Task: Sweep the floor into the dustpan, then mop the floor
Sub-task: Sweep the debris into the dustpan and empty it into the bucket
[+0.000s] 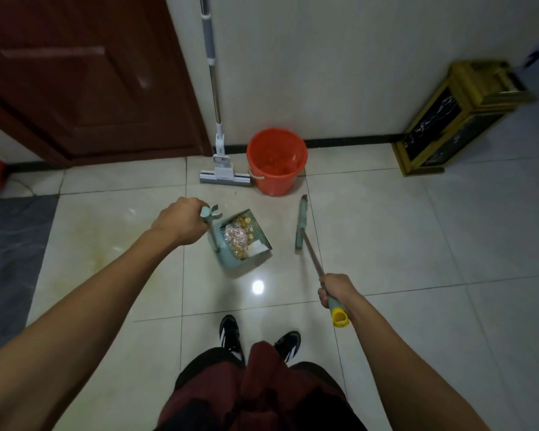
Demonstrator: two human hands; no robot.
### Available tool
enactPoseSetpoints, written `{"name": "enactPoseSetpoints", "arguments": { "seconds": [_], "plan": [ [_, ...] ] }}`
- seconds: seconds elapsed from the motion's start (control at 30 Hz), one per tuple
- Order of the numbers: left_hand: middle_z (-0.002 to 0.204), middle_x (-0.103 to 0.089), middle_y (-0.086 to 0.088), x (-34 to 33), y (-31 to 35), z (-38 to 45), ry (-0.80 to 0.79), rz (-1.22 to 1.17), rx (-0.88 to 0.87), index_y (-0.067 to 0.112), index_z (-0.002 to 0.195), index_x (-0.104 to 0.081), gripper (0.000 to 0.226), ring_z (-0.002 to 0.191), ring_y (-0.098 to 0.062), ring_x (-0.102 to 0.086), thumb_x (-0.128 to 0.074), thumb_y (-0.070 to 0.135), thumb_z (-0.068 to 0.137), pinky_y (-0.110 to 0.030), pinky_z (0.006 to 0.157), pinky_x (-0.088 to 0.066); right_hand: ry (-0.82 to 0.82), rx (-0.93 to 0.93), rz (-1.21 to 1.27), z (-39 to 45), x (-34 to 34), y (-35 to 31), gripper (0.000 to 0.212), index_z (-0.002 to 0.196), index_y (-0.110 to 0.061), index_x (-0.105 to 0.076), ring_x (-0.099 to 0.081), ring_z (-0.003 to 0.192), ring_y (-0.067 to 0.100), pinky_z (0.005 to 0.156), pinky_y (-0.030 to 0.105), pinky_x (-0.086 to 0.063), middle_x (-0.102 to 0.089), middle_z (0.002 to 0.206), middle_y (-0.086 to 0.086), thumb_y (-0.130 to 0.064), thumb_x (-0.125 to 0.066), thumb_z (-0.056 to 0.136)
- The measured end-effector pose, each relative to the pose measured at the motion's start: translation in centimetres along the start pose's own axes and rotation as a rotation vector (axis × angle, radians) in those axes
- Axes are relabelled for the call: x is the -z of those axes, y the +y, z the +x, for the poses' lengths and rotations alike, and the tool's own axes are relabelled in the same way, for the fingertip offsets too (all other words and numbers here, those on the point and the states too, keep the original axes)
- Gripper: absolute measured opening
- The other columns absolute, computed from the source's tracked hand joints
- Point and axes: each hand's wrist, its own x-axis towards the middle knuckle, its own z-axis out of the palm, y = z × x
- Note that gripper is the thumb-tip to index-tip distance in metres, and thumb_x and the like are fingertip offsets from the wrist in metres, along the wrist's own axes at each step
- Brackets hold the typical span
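My left hand (181,220) grips the top of the upright handle of a teal dustpan (231,259) that stands on the tiled floor (386,244). Inside the pan lie crumpled wrappers, yellowish scraps and a white paper (241,236). My right hand (335,289) holds the metal broom handle near its yellow end cap. The teal broom head (301,227) rests on the floor to the right of the pan, apart from it. A sponge mop (223,169) leans on the wall behind, beside an orange bucket (276,161).
A dark red door (84,79) stands at the back left and a grey mat (10,250) lies at the left. A black and gold bin (455,119) sits by the wall at the right. My black shoes (231,334) are close below the dustpan.
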Motion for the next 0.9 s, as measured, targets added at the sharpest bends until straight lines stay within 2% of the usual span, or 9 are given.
{"name": "enactPoseSetpoints", "arguments": {
  "seconds": [0.07, 0.2, 0.3, 0.37, 0.5, 0.6, 0.9],
  "plan": [
    [0.082, -0.066, 0.003, 1.4, 2.0, 0.2, 0.012, 0.002, -0.026, 0.030, 0.085, -0.069, 0.004, 0.074, -0.020, -0.062, -0.071, 0.026, 0.084, -0.033, 0.063, -0.050, 0.013, 0.015, 0.029, 0.1, 1.3, -0.4, 0.013, 0.090, 0.002, -0.055, -0.042, 0.034, 0.017, 0.037, 0.019, -0.039, -0.050, 0.061, 0.013, -0.001, -0.044, 0.095],
    [0.086, -0.070, -0.001, 3.9, 5.9, 0.7, 0.041, -0.009, -0.074, 0.025, 0.088, -0.073, 0.008, 0.078, -0.025, -0.065, -0.075, 0.026, 0.080, -0.040, 0.070, -0.058, 0.048, 0.039, 0.062, 0.1, 4.2, -0.8, 0.013, 0.087, 0.003, -0.054, -0.045, 0.035, 0.017, 0.039, 0.019, -0.041, -0.053, 0.063, 0.015, 0.001, -0.044, 0.094],
    [0.084, -0.070, 0.001, 5.4, 8.5, 1.1, 0.068, -0.060, -0.131, 0.024, 0.079, -0.070, 0.007, 0.077, -0.022, -0.065, -0.077, 0.022, 0.078, -0.033, 0.065, -0.051, 0.059, 0.050, 0.071, 0.1, 6.0, -0.9, 0.013, 0.089, 0.005, -0.055, -0.045, 0.033, 0.017, 0.037, 0.019, -0.040, -0.054, 0.062, 0.015, 0.002, -0.044, 0.094],
    [0.085, -0.070, 0.001, 6.3, 9.9, 1.1, 0.069, -0.098, -0.163, 0.024, 0.085, -0.073, 0.009, 0.079, -0.021, -0.066, -0.079, 0.020, 0.078, -0.031, 0.065, -0.047, 0.063, 0.059, 0.088, 0.1, 6.8, -1.0, 0.013, 0.089, 0.006, -0.056, -0.045, 0.033, 0.017, 0.037, 0.019, -0.040, -0.054, 0.061, 0.016, 0.002, -0.044, 0.093],
    [0.082, -0.074, -0.003, 8.1, 12.0, 1.0, 0.099, -0.153, -0.203, 0.018, 0.080, -0.075, 0.004, 0.079, -0.023, -0.069, -0.079, 0.018, 0.078, -0.041, 0.069, -0.057, 0.065, 0.086, 0.136, 0.1, 8.2, -1.4, 0.014, 0.090, 0.008, -0.056, -0.045, 0.032, 0.017, 0.037, 0.019, -0.040, -0.054, 0.062, 0.017, 0.002, -0.044, 0.093],
    [0.082, -0.074, -0.006, 9.4, 13.2, 1.0, 0.135, -0.228, -0.202, 0.015, 0.082, -0.076, 0.005, 0.081, -0.025, -0.070, -0.078, 0.013, 0.078, -0.046, 0.074, -0.058, 0.073, 0.101, 0.157, 0.2, 9.3, -1.9, 0.015, 0.093, 0.010, -0.058, -0.045, 0.034, 0.018, 0.036, 0.019, -0.039, -0.055, 0.062, 0.019, 0.002, -0.045, 0.093],
    [0.081, -0.074, -0.003, 12.4, 15.9, 1.4, 0.244, -0.270, -0.303, 0.016, 0.086, -0.077, 0.003, 0.077, -0.021, -0.070, -0.076, 0.015, 0.083, -0.048, 0.073, -0.060, 0.091, 0.161, 0.182, -0.2, 10.4, -4.7, 0.014, 0.095, 0.009, -0.057, -0.046, 0.037, 0.019, 0.037, 0.020, -0.040, -0.054, 0.061, 0.017, 0.003, -0.045, 0.092]
  ]
}}
